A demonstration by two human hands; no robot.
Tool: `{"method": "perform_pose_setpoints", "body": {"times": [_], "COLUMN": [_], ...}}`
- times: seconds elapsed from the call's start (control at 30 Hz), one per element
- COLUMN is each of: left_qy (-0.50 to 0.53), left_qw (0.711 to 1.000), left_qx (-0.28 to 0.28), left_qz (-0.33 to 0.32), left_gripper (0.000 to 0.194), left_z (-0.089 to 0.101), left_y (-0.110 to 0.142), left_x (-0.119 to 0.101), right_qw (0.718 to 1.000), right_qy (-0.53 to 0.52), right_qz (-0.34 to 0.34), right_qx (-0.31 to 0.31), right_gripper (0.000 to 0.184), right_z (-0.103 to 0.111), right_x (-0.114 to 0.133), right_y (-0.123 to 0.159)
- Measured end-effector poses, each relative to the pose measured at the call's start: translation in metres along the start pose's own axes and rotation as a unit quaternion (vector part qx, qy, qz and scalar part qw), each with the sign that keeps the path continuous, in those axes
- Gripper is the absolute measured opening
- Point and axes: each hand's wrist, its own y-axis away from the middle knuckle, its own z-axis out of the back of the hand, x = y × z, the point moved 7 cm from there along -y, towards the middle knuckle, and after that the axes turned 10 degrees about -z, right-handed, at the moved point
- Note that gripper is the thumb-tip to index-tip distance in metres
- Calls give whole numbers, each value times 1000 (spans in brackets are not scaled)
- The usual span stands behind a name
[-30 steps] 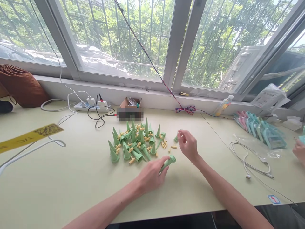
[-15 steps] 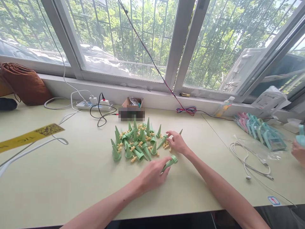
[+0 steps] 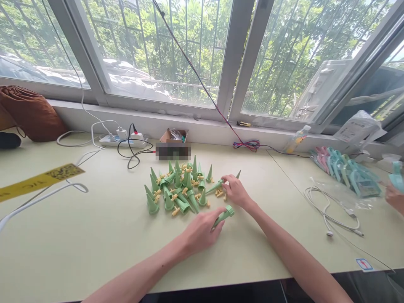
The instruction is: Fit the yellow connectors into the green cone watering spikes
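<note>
My left hand [image 3: 203, 229] is closed around a green plastic watering spike [image 3: 224, 213], whose capped end sticks up past the thumb and fingers. Farther back, my right hand [image 3: 236, 190] has its fingertips closed on the collar of another green spike [image 3: 215, 186], its point directed left toward the pile. Small yellow valves [image 3: 219, 193] lie beside and partly under the right hand. One more green spike [image 3: 238, 174] shows just behind that hand. To the left is a pile of green spikes [image 3: 168, 202], some upright and some lying down, mixed with yellow valves [image 3: 176, 211].
Behind the pile are a small cardboard box [image 3: 166, 135] and a power strip [image 3: 123, 142]. A yellow tag [image 3: 41, 181] juts in at left. White cable [image 3: 334, 206], bagged pastel items [image 3: 347, 172] and a bottle [image 3: 296, 139] are at right, near another person's hand [image 3: 394, 198].
The view has shifted slightly. My right hand's fingers have drawn closer together at the spike's collar. My left hand keeps its spike in nearly the same place.
</note>
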Motion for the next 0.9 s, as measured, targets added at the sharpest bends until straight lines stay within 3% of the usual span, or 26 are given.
{"method": "perform_pose_setpoints", "body": {"times": [0.47, 0.77, 0.9], "left_qy": [-16, -21, -14], "left_qw": [1000, 999, 999], "left_qx": [22, 36, 36], "left_qz": [3, 2, 0], "left_gripper": [29, 28, 30], "left_z": [-3, -4, -4], "left_y": [0, -1, 0], "left_x": [1, 0, 0], "right_qw": [1000, 993, 972], "right_qy": [-4, -102, -206], "right_qz": [-2, -62, -107], "right_qx": [10, 7, 39], "right_gripper": [31, 32, 30], "right_z": [-3, -4, -4], "right_x": [5, -6, -7], "right_y": [1, -3, -2]}}
